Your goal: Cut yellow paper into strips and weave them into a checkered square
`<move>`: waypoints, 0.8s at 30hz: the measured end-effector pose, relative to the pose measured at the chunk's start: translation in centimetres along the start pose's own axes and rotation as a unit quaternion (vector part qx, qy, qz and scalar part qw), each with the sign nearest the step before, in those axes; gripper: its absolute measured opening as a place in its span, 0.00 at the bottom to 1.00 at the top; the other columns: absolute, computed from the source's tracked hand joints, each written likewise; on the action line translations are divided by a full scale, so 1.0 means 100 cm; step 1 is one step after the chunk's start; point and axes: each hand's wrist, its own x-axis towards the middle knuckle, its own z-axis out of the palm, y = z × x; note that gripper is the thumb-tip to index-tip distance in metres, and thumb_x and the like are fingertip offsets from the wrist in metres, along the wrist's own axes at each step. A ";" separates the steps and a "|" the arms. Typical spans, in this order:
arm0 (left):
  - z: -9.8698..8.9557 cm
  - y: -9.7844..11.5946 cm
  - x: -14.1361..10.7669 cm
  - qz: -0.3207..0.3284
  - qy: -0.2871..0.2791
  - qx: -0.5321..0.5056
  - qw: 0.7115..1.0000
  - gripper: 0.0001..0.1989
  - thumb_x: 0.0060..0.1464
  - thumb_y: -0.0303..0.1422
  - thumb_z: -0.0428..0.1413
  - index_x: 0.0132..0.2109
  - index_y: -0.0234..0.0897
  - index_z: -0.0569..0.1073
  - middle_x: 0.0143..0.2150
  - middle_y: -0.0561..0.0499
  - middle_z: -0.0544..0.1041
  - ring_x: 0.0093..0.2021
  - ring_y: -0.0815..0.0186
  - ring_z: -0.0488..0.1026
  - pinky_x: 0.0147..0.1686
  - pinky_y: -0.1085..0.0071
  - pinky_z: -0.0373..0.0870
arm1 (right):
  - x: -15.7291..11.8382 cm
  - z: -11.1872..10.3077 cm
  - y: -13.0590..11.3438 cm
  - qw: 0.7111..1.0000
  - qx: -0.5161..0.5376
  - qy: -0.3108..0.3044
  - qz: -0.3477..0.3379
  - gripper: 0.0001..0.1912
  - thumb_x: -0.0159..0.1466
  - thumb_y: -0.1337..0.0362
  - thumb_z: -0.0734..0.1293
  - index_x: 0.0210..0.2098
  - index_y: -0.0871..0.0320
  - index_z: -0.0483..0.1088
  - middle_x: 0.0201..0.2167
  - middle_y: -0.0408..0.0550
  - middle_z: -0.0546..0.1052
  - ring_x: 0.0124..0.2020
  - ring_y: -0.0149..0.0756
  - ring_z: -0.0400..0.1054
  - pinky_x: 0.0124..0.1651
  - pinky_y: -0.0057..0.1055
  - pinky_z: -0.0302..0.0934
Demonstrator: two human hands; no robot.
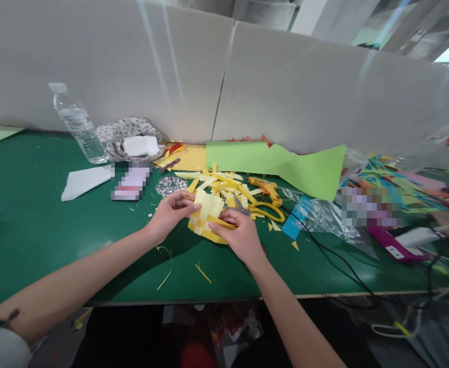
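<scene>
A woven piece of pale and darker yellow paper strips (202,214) is held up just above the green table. My left hand (173,212) pinches its upper left part between thumb and fingers. On the right side, my right hand (240,232) grips a darker yellow strip of it, fingers curled. Behind the weave lies a heap of loose yellow strips (224,181). Scissors with yellow handles (268,210) lie just beyond my right hand, their blades partly among the strips.
A yellow glue gun (266,189) lies behind the scissors, with a black cable running right. Green paper (278,163) stands behind. A water bottle (81,125), phone (132,181) and bag of small beads (171,186) are to the left. Plastic wrap (334,220) lies right.
</scene>
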 end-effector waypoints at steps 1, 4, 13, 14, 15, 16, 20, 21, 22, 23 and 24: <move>0.000 0.000 0.000 0.001 -0.001 -0.001 1.000 0.12 0.43 0.34 0.63 0.36 0.37 0.71 0.27 0.55 0.74 0.28 0.72 0.69 0.32 0.75 0.66 | 0.000 0.000 0.000 1.000 -0.008 0.011 -0.011 0.11 0.46 0.60 0.72 0.27 0.58 0.71 0.31 0.49 0.78 0.37 0.44 0.72 0.42 0.38 0.65; 0.000 0.000 0.000 -0.013 -0.010 -0.015 1.000 0.11 0.46 0.35 0.61 0.38 0.37 0.73 0.30 0.54 0.74 0.33 0.71 0.69 0.35 0.75 0.65 | 0.001 0.001 0.001 0.999 0.025 0.040 -0.015 0.11 0.46 0.60 0.72 0.27 0.58 0.70 0.31 0.49 0.78 0.37 0.44 0.73 0.41 0.37 0.66; 0.008 -0.002 -0.005 -0.134 -0.133 -0.121 0.974 0.17 0.52 0.40 0.49 0.43 0.34 0.72 0.43 0.47 0.76 0.45 0.59 0.70 0.46 0.65 0.63 | 0.002 0.008 0.011 0.996 0.062 0.061 -0.011 0.14 0.47 0.58 0.72 0.30 0.59 0.71 0.31 0.49 0.78 0.36 0.42 0.72 0.38 0.35 0.66; 0.008 -0.001 -0.006 -0.140 -0.137 -0.120 0.973 0.17 0.53 0.40 0.49 0.44 0.34 0.72 0.43 0.46 0.75 0.46 0.59 0.70 0.46 0.64 0.64 | 0.002 0.009 0.011 0.995 0.064 0.073 -0.013 0.14 0.47 0.58 0.72 0.29 0.59 0.71 0.31 0.48 0.77 0.35 0.42 0.72 0.38 0.35 0.66; 0.009 0.000 -0.006 -0.144 -0.137 -0.121 0.973 0.17 0.53 0.40 0.49 0.45 0.35 0.71 0.44 0.46 0.75 0.46 0.58 0.69 0.46 0.63 0.64 | 0.002 0.010 0.012 0.994 0.066 0.090 -0.015 0.14 0.47 0.58 0.72 0.29 0.59 0.70 0.30 0.48 0.77 0.35 0.41 0.72 0.38 0.34 0.65; 0.009 0.000 -0.007 -0.146 -0.134 -0.125 0.972 0.16 0.53 0.39 0.49 0.46 0.36 0.70 0.45 0.46 0.74 0.46 0.59 0.69 0.45 0.62 0.66 | 0.002 0.010 0.012 0.991 0.070 0.110 -0.017 0.14 0.46 0.58 0.73 0.28 0.59 0.70 0.30 0.47 0.77 0.34 0.40 0.71 0.38 0.34 0.65; 0.009 -0.004 -0.008 -0.124 -0.114 -0.117 0.979 0.16 0.48 0.32 0.57 0.46 0.39 0.69 0.48 0.49 0.72 0.44 0.63 0.70 0.42 0.65 0.70 | 0.003 0.012 0.013 0.982 0.101 0.161 -0.009 0.15 0.45 0.58 0.73 0.28 0.59 0.68 0.29 0.45 0.75 0.33 0.38 0.70 0.37 0.33 0.65; 0.008 -0.005 -0.007 -0.111 -0.107 -0.100 0.983 0.16 0.47 0.31 0.59 0.46 0.39 0.69 0.47 0.50 0.72 0.42 0.65 0.71 0.41 0.67 0.70 | 0.003 0.012 0.012 0.982 0.105 0.156 -0.009 0.15 0.45 0.58 0.73 0.29 0.59 0.69 0.29 0.46 0.75 0.33 0.38 0.70 0.36 0.33 0.65; 0.008 -0.006 -0.007 -0.099 -0.102 -0.080 0.987 0.17 0.46 0.31 0.60 0.45 0.39 0.69 0.45 0.51 0.73 0.40 0.67 0.71 0.39 0.70 0.70 | 0.003 0.012 0.011 0.984 0.105 0.143 -0.010 0.15 0.46 0.59 0.73 0.29 0.59 0.69 0.29 0.46 0.76 0.34 0.38 0.70 0.36 0.33 0.65; 0.007 -0.007 -0.007 -0.087 -0.099 -0.059 0.990 0.17 0.46 0.32 0.61 0.45 0.39 0.70 0.43 0.51 0.74 0.38 0.68 0.72 0.37 0.72 0.70 | 0.002 0.012 0.010 0.987 0.101 0.126 -0.014 0.14 0.46 0.59 0.73 0.29 0.59 0.69 0.30 0.46 0.76 0.34 0.38 0.71 0.37 0.33 0.65; 0.007 -0.007 -0.006 -0.077 -0.096 -0.040 0.992 0.16 0.46 0.33 0.61 0.44 0.38 0.70 0.40 0.51 0.75 0.36 0.69 0.72 0.35 0.74 0.69 | 0.002 0.011 0.009 0.990 0.093 0.108 -0.020 0.14 0.47 0.59 0.72 0.28 0.59 0.69 0.29 0.46 0.76 0.33 0.39 0.71 0.37 0.33 0.65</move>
